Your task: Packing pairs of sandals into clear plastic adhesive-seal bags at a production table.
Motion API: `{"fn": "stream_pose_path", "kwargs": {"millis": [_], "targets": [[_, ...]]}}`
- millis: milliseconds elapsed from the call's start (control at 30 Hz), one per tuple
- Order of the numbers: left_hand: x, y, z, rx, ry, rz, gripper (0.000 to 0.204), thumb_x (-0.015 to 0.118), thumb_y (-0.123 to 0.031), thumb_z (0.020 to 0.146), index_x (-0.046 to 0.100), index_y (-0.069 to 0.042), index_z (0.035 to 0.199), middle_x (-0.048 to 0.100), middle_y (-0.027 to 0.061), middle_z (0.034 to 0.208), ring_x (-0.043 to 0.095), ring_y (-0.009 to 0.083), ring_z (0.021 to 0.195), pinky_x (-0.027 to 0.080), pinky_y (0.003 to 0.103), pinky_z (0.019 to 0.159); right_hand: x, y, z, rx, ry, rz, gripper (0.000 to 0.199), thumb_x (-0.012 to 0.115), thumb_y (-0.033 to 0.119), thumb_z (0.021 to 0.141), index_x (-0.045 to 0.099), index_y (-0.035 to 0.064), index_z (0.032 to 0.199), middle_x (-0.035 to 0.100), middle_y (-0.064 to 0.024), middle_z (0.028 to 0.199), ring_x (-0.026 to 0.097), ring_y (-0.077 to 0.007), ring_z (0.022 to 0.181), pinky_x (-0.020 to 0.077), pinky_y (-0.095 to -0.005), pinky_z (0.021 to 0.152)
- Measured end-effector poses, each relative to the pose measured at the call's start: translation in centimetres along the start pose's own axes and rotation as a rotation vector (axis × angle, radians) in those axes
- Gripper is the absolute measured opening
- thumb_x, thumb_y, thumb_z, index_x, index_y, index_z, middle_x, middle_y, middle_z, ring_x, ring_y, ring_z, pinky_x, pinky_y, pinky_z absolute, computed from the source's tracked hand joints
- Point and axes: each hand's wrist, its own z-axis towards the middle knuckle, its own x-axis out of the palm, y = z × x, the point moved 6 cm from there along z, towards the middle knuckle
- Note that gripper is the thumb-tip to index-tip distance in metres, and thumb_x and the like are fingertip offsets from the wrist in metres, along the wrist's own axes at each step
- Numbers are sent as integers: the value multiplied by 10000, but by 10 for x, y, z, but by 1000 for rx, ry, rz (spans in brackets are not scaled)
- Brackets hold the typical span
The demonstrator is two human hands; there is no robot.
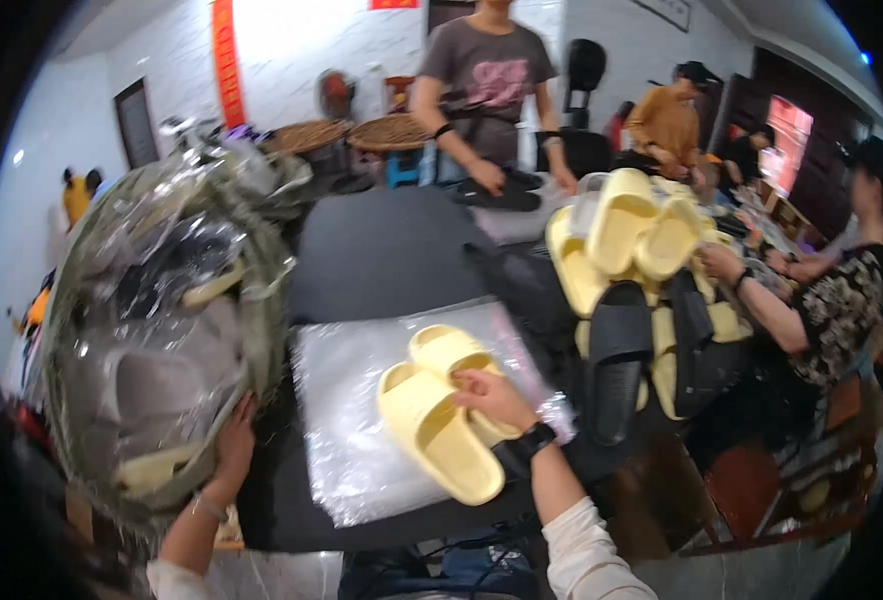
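Observation:
A pair of pale yellow slide slippers (439, 428) is over a stack of clear plastic bags (341, 430) in front of me. My right hand (496, 398) is closed on the slippers from their right side, its fingers at the inner edge of one. At the left, my left hand (233, 445) grips the rim of a big green woven sack (269, 340); its fingertips are partly hidden by the cloth. Inside the sack lie grey slippers (151, 385), a yellow slipper (156, 468) and others under clear plastic.
Yellow slippers (621, 225) and black slippers (618, 350) are heaped to the right on the black table (381, 240). A person (846, 290) reaches into that heap from the right. Across the table another person (488, 80) handles black slippers (501, 192). Woven trays (389, 132) stand behind.

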Motion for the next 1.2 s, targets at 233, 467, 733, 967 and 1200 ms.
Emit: {"fn": "stream_pose_path", "kwargs": {"millis": [233,467,733,967,1200], "targets": [[-25,-19,8,497,559,919,515,576,-155,841,459,-67,1334,384,55,1409,241,302,1346,189,512,1084,-4,6,-5,-29,-36,39,490,727,244,792,566,22,1199,539,34,756,468,-35,666,412,-173,609],[5,-16,15,239,629,620,489,479,-212,885,437,-14,1329,311,127,1441,219,319,1355,143,503,1094,6,3,-3,-78,-16,21,493,717,263,800,565,25,1204,530,38,743,459,-37,653,406,-185,601],[-131,-52,6,94,406,-524,336,490,-167,808,621,36,1042,485,208,1266,463,332,1172,345,400,1009,-3,7,-8,-24,-33,-1,493,713,268,805,562,20,1203,522,40,749,457,-39,655,403,-185,607],[-106,-38,-6,-235,-60,-1482,485,481,-168,881,387,61,1298,396,259,1337,380,370,1257,305,408,1049,2,8,-6,-23,-32,27,493,713,265,807,561,10,1200,527,42,723,457,-36,634,405,-182,602],[-88,-10,-79,-458,259,-1238,517,372,-315,959,321,-12,1375,339,225,1401,301,401,1294,257,437,1060,-2,9,-6,-20,-36,-2,491,712,268,808,562,11,1198,528,40,729,464,-35,640,407,-181,602]]}}
